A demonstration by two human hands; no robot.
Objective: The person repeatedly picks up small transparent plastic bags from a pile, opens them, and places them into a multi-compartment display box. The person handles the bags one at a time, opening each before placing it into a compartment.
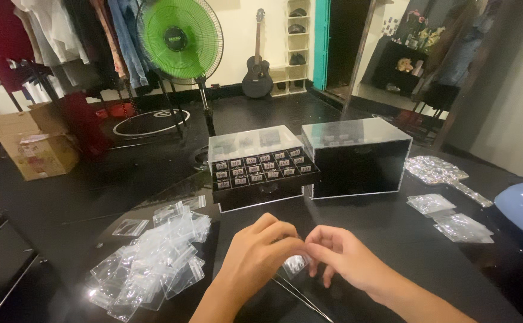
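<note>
Clear plastic, glinting under the light, makes up the small zip bag (295, 264) that is held just above the black table (393, 239), low in the middle of the view. Most of the bag is hidden by the fingers, so its long axis cannot be told with certainty; the visible part hangs downward from the fingertips, its lower edge turned toward the table. The bag is found between the two hands and slightly beneath them. It is pinched at its top by the left hand (255, 257), whose fingers are curled and closed against the thumb, and the same edge is met from the other side by the right hand (342, 254), whose fingertips are drawn together on it. The two sets of fingertips are brought almost to touching over the bag.

Two thin pale lines, which cannot be identified, are seen on the table below the hands. A loose heap of empty clear bags (154, 257) is spread to the left. Beyond the hands a black drawer tray (264, 173) with rows of small labelled compartments is set, under a clear cover, and just beside it on the right a clear box (357, 157) with a dark inside. More clear packets (453, 221) are scattered at the right. On the floor behind, a green fan (179, 39), a cardboard box (34, 143) and a guitar (257, 66) are visible.
</note>
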